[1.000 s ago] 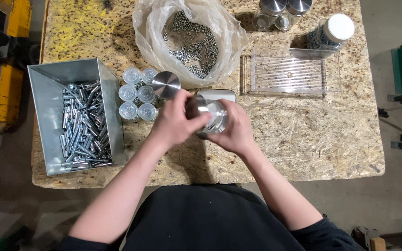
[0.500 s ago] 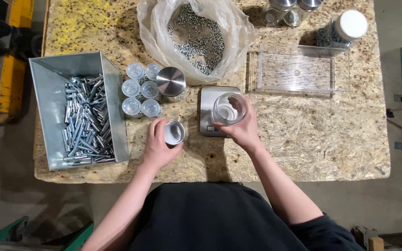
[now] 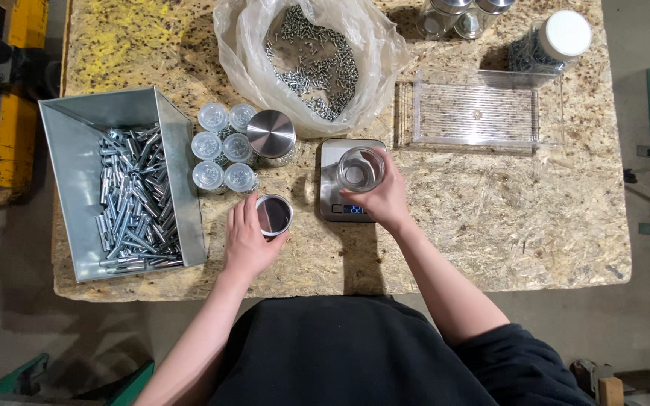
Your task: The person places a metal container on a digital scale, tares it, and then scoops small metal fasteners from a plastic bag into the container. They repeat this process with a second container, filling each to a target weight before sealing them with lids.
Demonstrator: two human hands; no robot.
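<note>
The right hand (image 3: 384, 197) has its fingers closed around an open glass jar (image 3: 360, 168) that stands upright on a small steel scale (image 3: 334, 188), near the middle of the counter (image 3: 490, 225). The left hand (image 3: 248, 242) holds a round lid (image 3: 273, 214) flat on the counter, fingers curled loosely about its near-left rim; whether they grip it or only rest on it, I cannot tell. Lid and scale lie close, with a narrow strip of bare board between them.

Just beyond the lid stands a cluster of small capped jars (image 3: 221, 147) with a larger metal-lidded jar (image 3: 271, 135) beside them. A grey metal bin (image 3: 84, 128) of bolts fills the left end, its near corner close to the counter's front edge. A clear plastic bag (image 3: 385, 53) of screws sits directly behind the scale. A clear tray (image 3: 483, 113) lies to the right of the bag. The right half of the counter, from the scale out to the right edge and front edge, is open board.
</note>
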